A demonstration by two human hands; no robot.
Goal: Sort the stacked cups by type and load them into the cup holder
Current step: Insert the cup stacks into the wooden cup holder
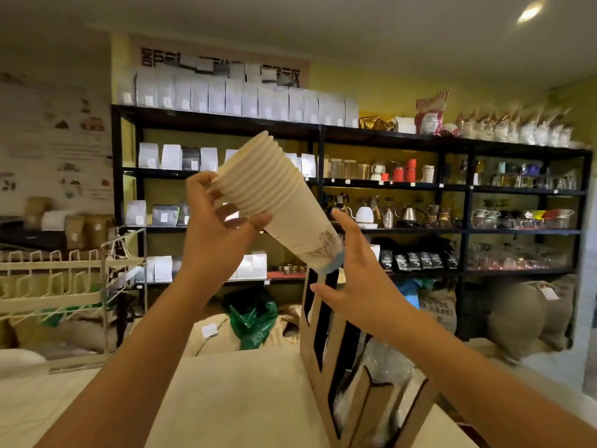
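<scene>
One nested stack of paper cups point(277, 202), tilted, base just above the top of the cup holder point(336, 376) on the counter point(226, 399). Left hand point(219, 227) clamped round the rims, fingers curled; right hand point(352, 276) beside the base, fingers spread and loose, contact hard to judge. Likely trouble: base catching the holder's edge, or nested cups sliding apart under the tilt. Printing near the base too blurred to read; likewise the wall lettering.
</scene>
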